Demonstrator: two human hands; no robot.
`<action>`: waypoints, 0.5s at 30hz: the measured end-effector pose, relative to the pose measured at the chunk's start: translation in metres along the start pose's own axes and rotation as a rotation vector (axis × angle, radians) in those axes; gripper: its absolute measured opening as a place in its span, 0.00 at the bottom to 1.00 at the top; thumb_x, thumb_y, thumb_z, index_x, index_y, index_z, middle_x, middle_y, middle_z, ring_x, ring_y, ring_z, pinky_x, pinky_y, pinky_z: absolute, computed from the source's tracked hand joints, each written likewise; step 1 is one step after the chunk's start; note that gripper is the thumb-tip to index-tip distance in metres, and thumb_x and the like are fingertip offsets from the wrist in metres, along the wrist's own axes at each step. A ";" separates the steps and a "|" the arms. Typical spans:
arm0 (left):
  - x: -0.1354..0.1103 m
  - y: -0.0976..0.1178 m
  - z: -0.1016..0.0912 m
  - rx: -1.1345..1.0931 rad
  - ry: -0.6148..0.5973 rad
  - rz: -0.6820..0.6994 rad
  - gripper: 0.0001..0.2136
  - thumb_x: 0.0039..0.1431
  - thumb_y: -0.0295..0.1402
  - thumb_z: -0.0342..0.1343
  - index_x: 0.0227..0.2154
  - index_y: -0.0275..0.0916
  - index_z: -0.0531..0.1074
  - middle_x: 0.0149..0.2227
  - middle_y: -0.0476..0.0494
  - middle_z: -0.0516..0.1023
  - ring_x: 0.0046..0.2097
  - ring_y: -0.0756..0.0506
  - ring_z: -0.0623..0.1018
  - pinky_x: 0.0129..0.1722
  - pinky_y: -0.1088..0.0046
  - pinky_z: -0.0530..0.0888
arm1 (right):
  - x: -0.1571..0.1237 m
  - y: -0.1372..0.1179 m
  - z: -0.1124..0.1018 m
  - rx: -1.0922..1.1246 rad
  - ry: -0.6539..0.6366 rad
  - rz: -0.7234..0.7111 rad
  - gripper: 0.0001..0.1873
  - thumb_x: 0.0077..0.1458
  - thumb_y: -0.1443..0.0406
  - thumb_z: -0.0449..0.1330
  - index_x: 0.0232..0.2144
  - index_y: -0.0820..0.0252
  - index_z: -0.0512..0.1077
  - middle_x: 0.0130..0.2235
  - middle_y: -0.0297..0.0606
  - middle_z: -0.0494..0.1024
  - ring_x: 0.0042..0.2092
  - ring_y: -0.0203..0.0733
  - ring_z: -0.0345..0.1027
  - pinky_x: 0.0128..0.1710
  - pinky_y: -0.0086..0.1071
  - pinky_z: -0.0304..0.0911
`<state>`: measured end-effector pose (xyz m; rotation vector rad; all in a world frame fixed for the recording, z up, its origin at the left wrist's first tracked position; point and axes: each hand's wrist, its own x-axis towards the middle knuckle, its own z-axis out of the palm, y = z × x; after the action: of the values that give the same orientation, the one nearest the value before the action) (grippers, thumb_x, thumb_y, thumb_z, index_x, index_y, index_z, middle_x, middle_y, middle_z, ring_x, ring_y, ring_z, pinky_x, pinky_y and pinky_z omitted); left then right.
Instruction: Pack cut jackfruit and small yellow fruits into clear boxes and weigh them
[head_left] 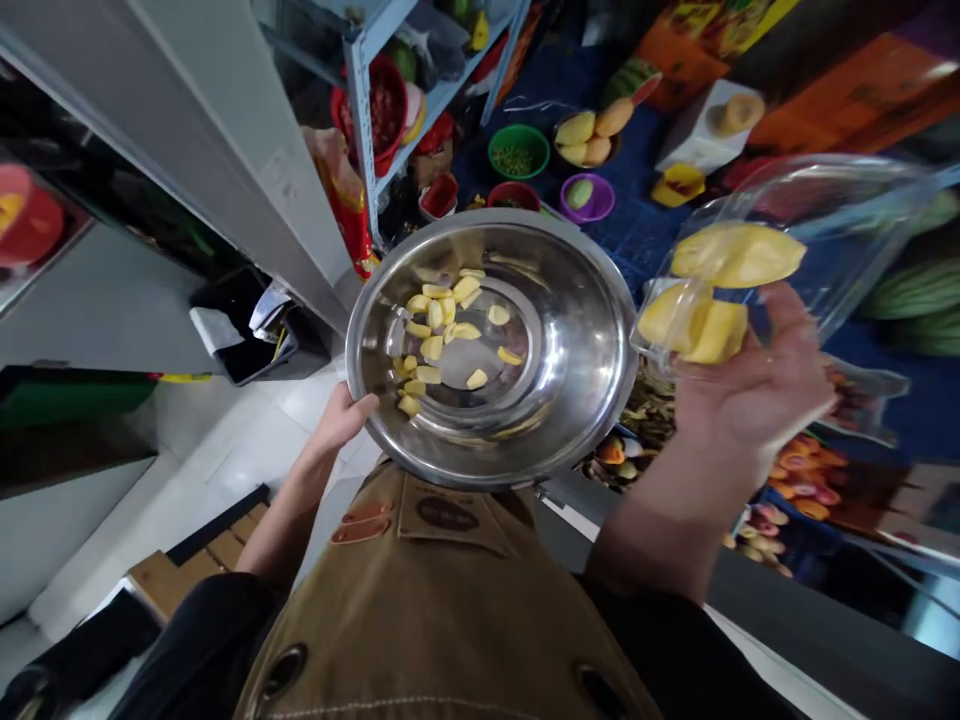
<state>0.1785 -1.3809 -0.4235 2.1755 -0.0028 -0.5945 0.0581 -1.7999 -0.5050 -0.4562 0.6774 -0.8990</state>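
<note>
My left hand (pixel 341 418) grips the left rim of a wide steel bowl (pixel 577 330), thumb over the edge. Yellow cut pieces (pixel 448 308) lie in the bowl, mostly toward its left side. Off the bowl's right side, my right hand (pixel 757 375) holds a clear plastic container (pixel 840 260) tilted, its fingers closed around the underside. Large peeled yellow chunks (pixel 739 255), which look like mango, sit in that container. The container's near edge is close to the bowl's rim; whether they touch I cannot tell.
Beyond the bowl stand a green bowl (pixel 519 152), a purple bowl (pixel 589 198) and a blue metal shelf (pixel 361 110) with a red basket (pixel 384 115). Watermelons (pixel 919 285) lie at the right. A black bin (pixel 281 345) is on the floor at the left, near a wooden box (pixel 199 565).
</note>
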 end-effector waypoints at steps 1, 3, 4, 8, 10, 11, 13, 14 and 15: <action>-0.005 0.004 -0.011 0.024 -0.009 0.012 0.04 0.46 0.32 0.60 0.22 0.37 0.73 0.25 0.47 0.73 0.30 0.46 0.72 0.30 0.73 0.71 | -0.002 -0.004 0.006 -0.008 -0.019 -0.003 0.17 0.66 0.67 0.58 0.46 0.69 0.86 0.60 0.61 0.82 0.56 0.65 0.84 0.34 0.42 0.80; -0.017 0.015 -0.033 0.090 -0.018 0.022 0.04 0.46 0.31 0.61 0.22 0.37 0.72 0.24 0.48 0.72 0.29 0.46 0.72 0.29 0.73 0.70 | -0.004 -0.011 0.018 0.043 -0.038 -0.002 0.19 0.66 0.68 0.56 0.44 0.71 0.86 0.66 0.62 0.79 0.62 0.68 0.81 0.40 0.44 0.81; -0.023 0.021 -0.043 0.129 -0.015 0.025 0.04 0.46 0.30 0.61 0.22 0.37 0.72 0.24 0.48 0.72 0.29 0.47 0.71 0.29 0.74 0.70 | -0.005 -0.014 0.024 0.105 -0.040 0.007 0.21 0.66 0.68 0.53 0.42 0.72 0.87 0.68 0.62 0.77 0.63 0.69 0.79 0.41 0.45 0.80; -0.051 0.041 -0.077 0.235 -0.001 0.038 0.01 0.44 0.26 0.59 0.23 0.36 0.75 0.25 0.47 0.75 0.31 0.45 0.73 0.30 0.75 0.70 | -0.019 -0.019 0.050 0.401 -0.024 0.204 0.37 0.66 0.62 0.37 0.30 0.71 0.85 0.73 0.63 0.66 0.64 0.75 0.75 0.37 0.53 0.74; -0.064 0.045 -0.095 0.226 0.005 0.025 0.03 0.43 0.24 0.59 0.24 0.36 0.77 0.26 0.47 0.77 0.33 0.43 0.75 0.32 0.74 0.72 | -0.035 -0.017 0.064 0.366 -0.053 0.260 0.37 0.70 0.63 0.37 0.34 0.74 0.85 0.72 0.69 0.65 0.62 0.76 0.77 0.35 0.52 0.75; -0.070 0.045 -0.106 0.207 0.015 0.015 0.04 0.42 0.23 0.60 0.24 0.36 0.78 0.27 0.46 0.78 0.34 0.42 0.76 0.33 0.74 0.73 | -0.044 -0.015 0.070 0.287 -0.084 0.248 0.35 0.72 0.66 0.39 0.38 0.76 0.85 0.71 0.71 0.67 0.61 0.73 0.79 0.35 0.50 0.77; -0.080 0.042 -0.131 0.147 0.057 -0.010 0.05 0.41 0.22 0.61 0.24 0.36 0.79 0.27 0.45 0.79 0.36 0.40 0.78 0.34 0.73 0.74 | -0.064 -0.009 0.081 0.105 -0.161 0.184 0.28 0.75 0.70 0.44 0.46 0.77 0.85 0.71 0.71 0.69 0.62 0.66 0.80 0.40 0.44 0.82; -0.085 0.040 -0.146 0.111 0.086 -0.024 0.06 0.41 0.21 0.61 0.24 0.36 0.79 0.28 0.45 0.79 0.37 0.39 0.79 0.34 0.72 0.75 | -0.074 -0.005 0.084 0.052 -0.167 0.198 0.24 0.75 0.70 0.48 0.50 0.75 0.85 0.73 0.67 0.69 0.64 0.62 0.79 0.43 0.41 0.83; -0.090 0.037 -0.162 0.077 0.114 -0.035 0.06 0.40 0.20 0.62 0.23 0.36 0.80 0.27 0.44 0.79 0.37 0.38 0.80 0.34 0.72 0.75 | -0.083 -0.002 0.086 0.013 -0.164 0.245 0.21 0.75 0.68 0.53 0.54 0.69 0.84 0.75 0.61 0.67 0.67 0.60 0.77 0.45 0.40 0.84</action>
<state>0.1735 -1.2650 -0.2750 2.2853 0.0747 -0.4964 0.0815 -1.7251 -0.4148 -0.4199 0.5622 -0.6271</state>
